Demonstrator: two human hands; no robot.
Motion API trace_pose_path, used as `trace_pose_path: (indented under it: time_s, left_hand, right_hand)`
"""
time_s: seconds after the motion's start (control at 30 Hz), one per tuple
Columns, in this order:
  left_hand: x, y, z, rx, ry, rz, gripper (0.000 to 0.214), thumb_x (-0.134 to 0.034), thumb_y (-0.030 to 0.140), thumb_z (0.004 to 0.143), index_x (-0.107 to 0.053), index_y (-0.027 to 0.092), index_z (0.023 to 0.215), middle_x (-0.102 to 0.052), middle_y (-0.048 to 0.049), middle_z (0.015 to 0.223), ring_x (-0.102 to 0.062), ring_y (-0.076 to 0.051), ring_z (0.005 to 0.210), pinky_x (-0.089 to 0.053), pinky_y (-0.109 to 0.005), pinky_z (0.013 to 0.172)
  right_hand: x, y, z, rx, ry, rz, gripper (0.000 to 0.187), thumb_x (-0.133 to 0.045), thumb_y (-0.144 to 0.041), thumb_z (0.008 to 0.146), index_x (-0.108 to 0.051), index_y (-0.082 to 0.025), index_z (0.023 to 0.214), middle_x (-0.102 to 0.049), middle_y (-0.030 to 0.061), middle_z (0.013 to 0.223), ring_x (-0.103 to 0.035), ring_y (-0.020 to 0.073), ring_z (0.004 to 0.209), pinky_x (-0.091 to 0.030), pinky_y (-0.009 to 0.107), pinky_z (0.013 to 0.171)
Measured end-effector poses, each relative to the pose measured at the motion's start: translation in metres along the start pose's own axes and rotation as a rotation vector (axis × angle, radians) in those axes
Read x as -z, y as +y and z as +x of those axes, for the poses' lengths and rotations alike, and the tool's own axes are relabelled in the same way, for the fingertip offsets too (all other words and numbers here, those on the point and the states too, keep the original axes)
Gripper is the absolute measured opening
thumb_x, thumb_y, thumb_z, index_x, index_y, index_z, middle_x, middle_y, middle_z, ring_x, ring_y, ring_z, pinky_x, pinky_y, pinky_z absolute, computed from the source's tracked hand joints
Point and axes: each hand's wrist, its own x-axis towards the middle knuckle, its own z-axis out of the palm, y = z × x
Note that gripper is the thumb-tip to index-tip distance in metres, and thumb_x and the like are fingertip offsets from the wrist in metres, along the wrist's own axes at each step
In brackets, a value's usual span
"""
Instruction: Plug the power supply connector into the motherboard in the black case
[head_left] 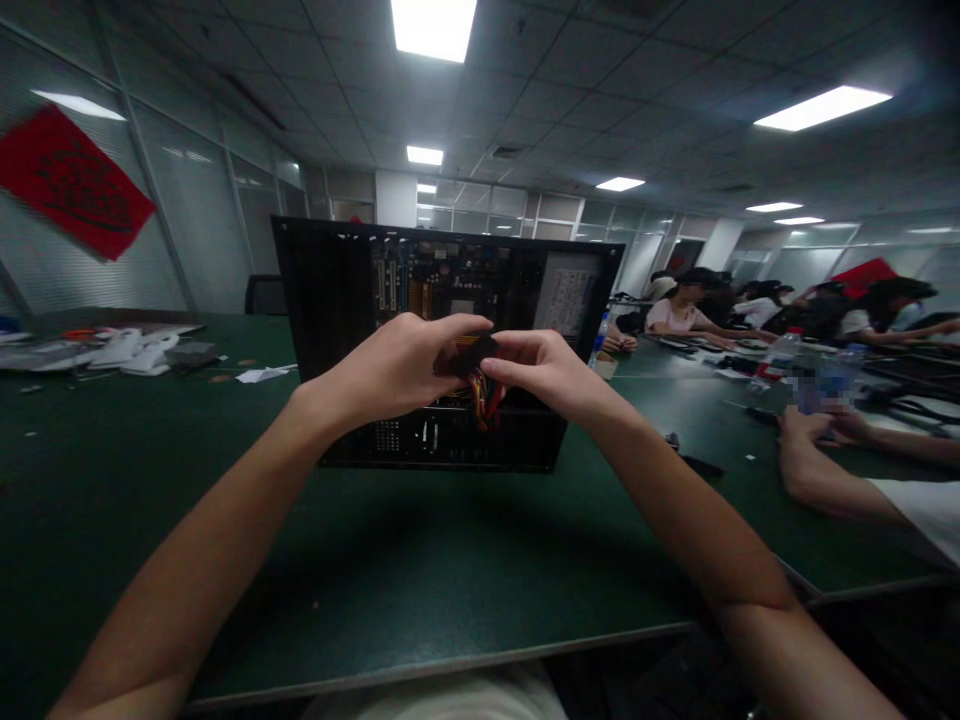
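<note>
An open black computer case [330, 300] stands upright on the green table before me, its inside facing me. Inside it show a motherboard [465, 265] in the upper middle and a power supply [568, 295] with a white label at the right. In front of the board, my left hand [401, 365] and my right hand [540, 370] meet, fingers pinched around a bundle of power cables [484, 395]. Its wires are red, yellow and black and hang below my fingers. A dark piece at the top of the bundle, between both hands, is partly hidden.
The green table [420, 560] ends in a front edge close to me. White plastic bags [139, 350] and scraps lie at the left. At the right, a person's hands [814, 420] hold a blurred item near bottles [784, 350]. Several people sit further back.
</note>
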Motion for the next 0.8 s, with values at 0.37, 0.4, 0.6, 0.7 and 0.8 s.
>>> trace_pose_path:
  time_s: [0.37, 0.4, 0.6, 0.7, 0.8]
  left_hand:
    - [0.001, 0.0, 0.0, 0.01, -0.06, 0.024, 0.059, -0.075, 0.022, 0.086, -0.063, 0.019, 0.143, -0.078, -0.0049, 0.092, -0.072, -0.017, 0.077, -0.05, -0.024, 0.067]
    - [0.001, 0.0, 0.0, 0.015, -0.061, 0.038, 0.058, -0.075, 0.023, 0.086, -0.064, 0.019, 0.143, -0.077, -0.0051, 0.091, -0.072, -0.017, 0.076, -0.049, -0.024, 0.067]
    - [0.002, 0.0, 0.002, 0.045, -0.045, 0.134, 0.054, -0.077, 0.029, 0.085, -0.068, 0.018, 0.137, -0.076, -0.0051, 0.086, -0.069, -0.017, 0.071, -0.048, -0.025, 0.066]
    - [0.001, -0.002, 0.002, 0.046, -0.04, 0.155, 0.055, -0.078, 0.032, 0.085, -0.068, 0.02, 0.138, -0.075, -0.0043, 0.084, -0.068, -0.017, 0.07, -0.047, -0.025, 0.065]
    - [0.0, -0.004, 0.002, 0.059, -0.045, 0.152, 0.055, -0.079, 0.035, 0.085, -0.069, 0.02, 0.137, -0.075, -0.0039, 0.082, -0.067, -0.017, 0.068, -0.046, -0.025, 0.065]
  right_hand:
    - [-0.005, 0.006, 0.002, 0.013, -0.001, 0.014, 0.038, -0.081, -0.047, 0.086, -0.077, -0.014, 0.104, -0.077, 0.0058, 0.098, -0.071, 0.0211, 0.091, -0.059, 0.032, 0.081]
    - [-0.006, 0.007, 0.002, 0.015, -0.001, 0.029, 0.039, -0.081, -0.047, 0.086, -0.078, -0.015, 0.106, -0.077, 0.006, 0.099, -0.071, 0.0211, 0.092, -0.059, 0.033, 0.082]
    - [-0.008, 0.016, 0.005, 0.019, 0.033, 0.073, 0.051, -0.082, -0.045, 0.086, -0.073, -0.018, 0.129, -0.078, 0.0064, 0.109, -0.072, 0.0244, 0.107, -0.06, 0.039, 0.094]
    - [-0.009, 0.018, 0.006, 0.025, 0.057, 0.065, 0.061, -0.082, -0.042, 0.086, -0.066, -0.02, 0.141, -0.077, 0.0065, 0.112, -0.071, 0.0262, 0.113, -0.06, 0.043, 0.098]
    - [-0.01, 0.017, 0.006, 0.037, 0.071, 0.033, 0.063, -0.083, -0.039, 0.084, -0.066, -0.02, 0.142, -0.076, 0.0075, 0.117, -0.07, 0.0276, 0.117, -0.06, 0.046, 0.102]
